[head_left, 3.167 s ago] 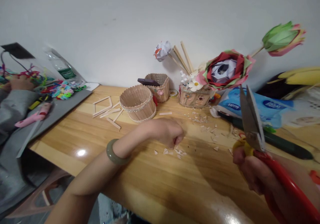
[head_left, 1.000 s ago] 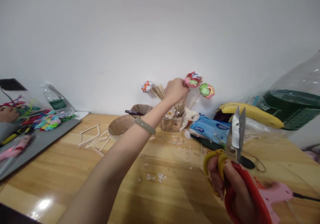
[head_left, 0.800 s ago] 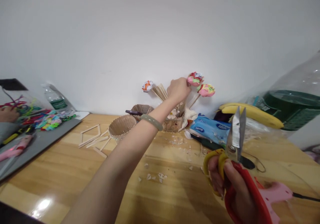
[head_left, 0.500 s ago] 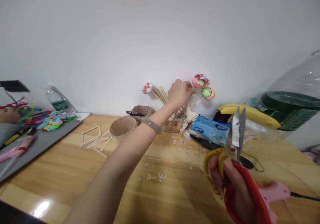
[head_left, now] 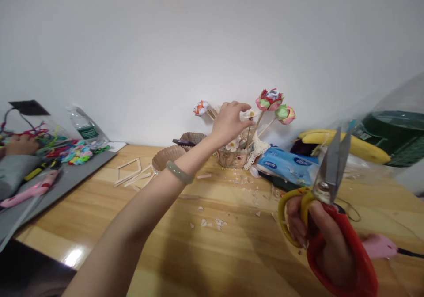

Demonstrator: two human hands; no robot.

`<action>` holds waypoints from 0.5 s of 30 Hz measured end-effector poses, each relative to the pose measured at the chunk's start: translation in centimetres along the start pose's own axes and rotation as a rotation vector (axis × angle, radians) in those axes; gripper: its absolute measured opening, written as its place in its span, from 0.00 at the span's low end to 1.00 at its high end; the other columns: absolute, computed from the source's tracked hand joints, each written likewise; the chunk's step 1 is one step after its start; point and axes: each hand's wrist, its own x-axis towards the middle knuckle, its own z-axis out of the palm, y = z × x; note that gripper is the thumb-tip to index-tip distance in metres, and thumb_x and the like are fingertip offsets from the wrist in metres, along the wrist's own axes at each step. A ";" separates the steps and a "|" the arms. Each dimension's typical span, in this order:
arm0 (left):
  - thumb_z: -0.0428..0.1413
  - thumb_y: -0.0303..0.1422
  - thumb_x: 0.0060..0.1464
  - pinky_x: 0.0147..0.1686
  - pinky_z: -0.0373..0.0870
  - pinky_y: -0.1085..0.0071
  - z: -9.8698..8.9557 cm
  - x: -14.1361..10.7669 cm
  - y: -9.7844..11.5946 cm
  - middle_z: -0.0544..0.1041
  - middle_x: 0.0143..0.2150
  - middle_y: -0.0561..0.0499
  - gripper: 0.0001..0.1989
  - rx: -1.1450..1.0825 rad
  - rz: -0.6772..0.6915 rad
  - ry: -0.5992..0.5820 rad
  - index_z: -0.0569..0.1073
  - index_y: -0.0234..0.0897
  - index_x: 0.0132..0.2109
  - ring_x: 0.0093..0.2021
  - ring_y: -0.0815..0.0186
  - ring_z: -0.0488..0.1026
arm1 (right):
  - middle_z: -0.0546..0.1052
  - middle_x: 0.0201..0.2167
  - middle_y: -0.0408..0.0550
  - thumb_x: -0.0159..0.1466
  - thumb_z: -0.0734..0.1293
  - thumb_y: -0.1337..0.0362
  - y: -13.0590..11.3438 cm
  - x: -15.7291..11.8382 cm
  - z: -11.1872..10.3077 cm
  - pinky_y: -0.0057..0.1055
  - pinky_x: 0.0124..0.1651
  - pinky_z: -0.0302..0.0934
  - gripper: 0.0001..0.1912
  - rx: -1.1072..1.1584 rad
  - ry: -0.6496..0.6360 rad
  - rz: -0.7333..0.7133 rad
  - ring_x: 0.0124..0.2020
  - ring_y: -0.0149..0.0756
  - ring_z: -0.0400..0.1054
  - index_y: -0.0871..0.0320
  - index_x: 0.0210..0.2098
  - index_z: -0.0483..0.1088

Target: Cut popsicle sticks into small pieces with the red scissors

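Observation:
My left hand (head_left: 230, 122), with a green bangle at the wrist, reaches to the flower arrangement by the wall. Its thumb and forefinger are apart beside a white flower (head_left: 253, 113) on a stem; any contact is hard to make out. The flower stands over a small clear container (head_left: 232, 158), which holds another white flower (head_left: 232, 145) and several thin sticks. A red-and-pink paper flower (head_left: 270, 99) and a green-and-pink one (head_left: 285, 114) rise to the right. My right hand (head_left: 326, 230) grips red-and-yellow scissors (head_left: 332, 169), blades upward and parted.
White scraps (head_left: 220, 222) litter the wooden table (head_left: 139, 230). Left are a corrugated cup (head_left: 167, 157), wooden sticks (head_left: 128, 171) and another person's hand (head_left: 22, 145) near colourful yarn. Right are a blue tissue pack (head_left: 288, 164), bananas (head_left: 357, 144) and a pink glue gun (head_left: 379, 246).
My left hand's fingers have parted, and the white flower and container now show more. The view has shifted slightly. My right hand still holds the scissors, blades parted.

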 end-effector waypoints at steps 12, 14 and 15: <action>0.48 0.29 0.58 0.42 0.65 0.68 -0.7 -8.6 0.6 0.74 0.36 0.47 0.07 -0.080 0.244 0.206 0.70 0.35 0.40 0.41 0.65 0.69 | 0.59 0.12 0.39 0.60 0.61 0.49 -1.5 0.4 0.3 0.25 0.14 0.48 0.19 0.075 0.052 -0.047 0.13 0.27 0.52 0.56 0.20 0.64; 0.47 0.31 0.59 0.38 0.66 0.72 -0.3 -10.7 1.6 0.76 0.34 0.50 0.09 -0.107 0.371 -0.148 0.72 0.37 0.38 0.37 0.68 0.71 | 0.59 0.12 0.38 0.58 0.63 0.48 -1.7 0.5 0.4 0.24 0.13 0.47 0.20 0.104 0.089 -0.033 0.12 0.25 0.52 0.56 0.20 0.65; 0.47 0.31 0.59 0.37 0.66 0.72 0.1 -11.5 2.0 0.77 0.33 0.50 0.10 -0.086 0.405 -0.321 0.72 0.37 0.38 0.36 0.67 0.71 | 0.59 0.11 0.38 0.57 0.64 0.47 -1.8 0.6 0.5 0.23 0.13 0.47 0.19 0.112 0.107 -0.029 0.12 0.25 0.52 0.56 0.20 0.66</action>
